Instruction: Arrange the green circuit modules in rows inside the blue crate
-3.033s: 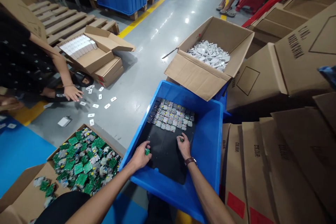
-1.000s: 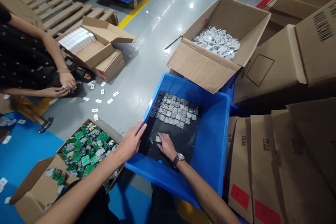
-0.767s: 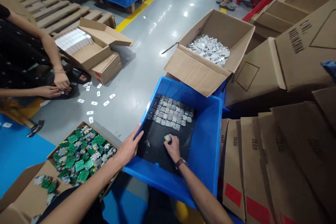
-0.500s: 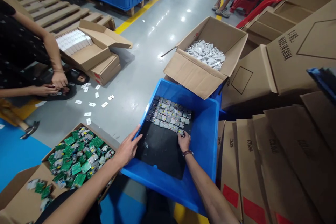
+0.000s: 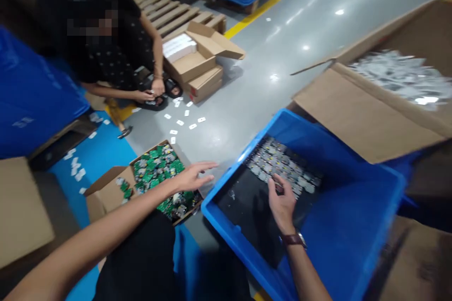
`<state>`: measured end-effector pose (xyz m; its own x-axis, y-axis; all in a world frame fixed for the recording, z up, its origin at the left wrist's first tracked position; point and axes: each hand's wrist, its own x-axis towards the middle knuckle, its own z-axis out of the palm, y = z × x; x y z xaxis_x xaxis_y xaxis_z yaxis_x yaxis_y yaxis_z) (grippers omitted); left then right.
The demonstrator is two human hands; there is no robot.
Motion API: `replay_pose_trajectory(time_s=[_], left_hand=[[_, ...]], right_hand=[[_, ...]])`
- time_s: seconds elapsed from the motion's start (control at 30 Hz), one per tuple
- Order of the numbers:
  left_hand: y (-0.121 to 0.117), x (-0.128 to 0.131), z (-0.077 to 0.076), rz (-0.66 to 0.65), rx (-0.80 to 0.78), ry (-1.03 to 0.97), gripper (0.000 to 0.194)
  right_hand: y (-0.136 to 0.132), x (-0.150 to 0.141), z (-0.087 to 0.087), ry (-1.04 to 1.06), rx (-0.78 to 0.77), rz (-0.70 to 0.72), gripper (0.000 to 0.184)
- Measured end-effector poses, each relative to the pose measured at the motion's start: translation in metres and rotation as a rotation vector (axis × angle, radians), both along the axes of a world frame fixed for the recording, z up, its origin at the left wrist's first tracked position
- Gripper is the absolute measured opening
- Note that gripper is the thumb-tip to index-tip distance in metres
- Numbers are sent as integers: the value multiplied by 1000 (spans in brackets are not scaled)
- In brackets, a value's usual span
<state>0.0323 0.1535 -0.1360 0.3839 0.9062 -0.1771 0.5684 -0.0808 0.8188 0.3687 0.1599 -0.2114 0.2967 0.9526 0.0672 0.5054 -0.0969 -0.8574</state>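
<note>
My left hand (image 5: 194, 178) is open with its fingers stretched out. It hovers between the cardboard box of green circuit boards (image 5: 151, 169) and the rim of the blue bin (image 5: 226, 176), holding nothing. My right hand (image 5: 283, 200), with a watch on the wrist, is inside the bin above a black sheet (image 5: 243, 211). Its fingers are curled but apart from the thumb, and I see nothing between them. Just beyond it, grey-topped circuit modules (image 5: 278, 160) lie in close rows on the sheet. The nearest modules are partly hidden by my fingers.
A carton (image 5: 367, 113) of light grey plastic parts stands beyond the bin at the right. On the left a person (image 5: 116, 56) crouches, hands together near small white plates (image 5: 180, 122) scattered on the floor. Open cartons (image 5: 190, 68) and a wooden pallet (image 5: 169, 14) lie behind.
The view has swung left. My left hand has come off the bin's rim towards the box of green boards. My right hand has lifted back from the end of the module row.
</note>
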Motion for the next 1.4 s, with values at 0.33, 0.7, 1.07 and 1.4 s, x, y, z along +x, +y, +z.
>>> replay_pose_trajectory(time_s=[0.33, 0.7, 1.07, 1.4], left_hand=[[-166, -157, -55, 842, -126, 516, 69], [-191, -139, -111, 944, -130, 468, 55], [-197, -144, -111, 1032, -207, 396, 36], [-201, -128, -87, 1112, -169, 249, 14]], right_hand=[[-3, -166, 77, -59, 202, 966, 33], [-5, -339, -13, -889, -216, 1595, 73], [-8, -336, -14, -938, -208, 1409, 41], [8, -322, -3, -336, -334, 1199, 33]])
